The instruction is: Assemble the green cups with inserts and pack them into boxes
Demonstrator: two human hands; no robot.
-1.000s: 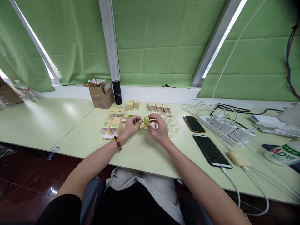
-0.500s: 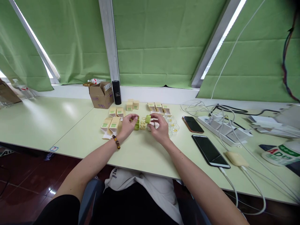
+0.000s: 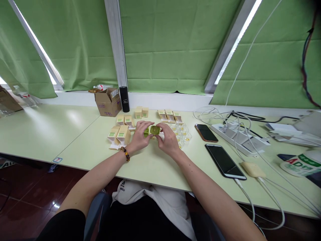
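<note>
A small green square piece [image 3: 154, 130], its exact kind unclear, is held up above the table between both hands. My right hand [image 3: 167, 138] grips its right side with thumb and fingers. On the other side, my left hand [image 3: 140, 137] has its fingertips at the piece's left edge, thumb below and index finger above. More green pieces [image 3: 146, 132] show just behind the left fingers, partly hidden. Several clear plastic cups with yellow centres [image 3: 186, 133] stand right of my right hand. Open cream boxes with green labels [image 3: 123, 133] are left of my left hand.
More cream boxes [image 3: 169, 115] line the back of the table. A brown carton [image 3: 108, 104] and a black cylinder [image 3: 124, 99] stand at the wall. Two phones [image 3: 225, 161], a power strip [image 3: 240, 140] and tangled cables lie on the right.
The green piece in my right hand has moved slightly left and turned its broad face toward me. My left hand has come over to meet it. The small yellowish parts between the hands are now mostly covered.
</note>
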